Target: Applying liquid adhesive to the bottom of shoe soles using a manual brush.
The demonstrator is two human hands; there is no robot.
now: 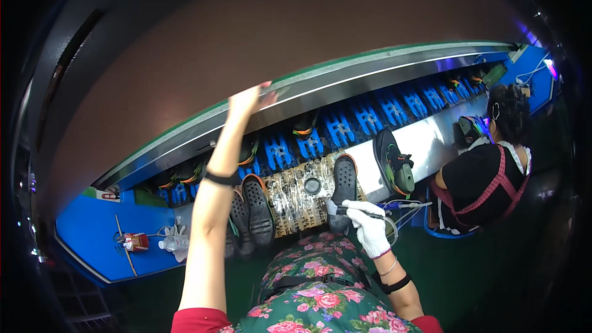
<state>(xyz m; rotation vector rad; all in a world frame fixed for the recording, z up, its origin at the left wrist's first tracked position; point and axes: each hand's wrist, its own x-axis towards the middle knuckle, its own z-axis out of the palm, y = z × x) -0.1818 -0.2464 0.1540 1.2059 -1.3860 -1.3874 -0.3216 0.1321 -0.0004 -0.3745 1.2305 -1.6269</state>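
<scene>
My left hand, bare and partly blurred, reaches over the metal ledge with its fingers stretched out and nothing visible in them. In a white glove, my right hand grips a brush with pale bristles and a dark handle; a clear tube curves close by. The bristles lie against the lower part of a dark shoe sole with rows of small holes. That sole rests on a taped, patterned work surface, beside a round dark cap. Another dark sole stands left, next to my left forearm.
Blue slotted holders run in a row beyond the work surface, some carrying shoes. A dark shoe sits on the white bench at right, near a seated co-worker. A plastic bottle lies on the blue table at left.
</scene>
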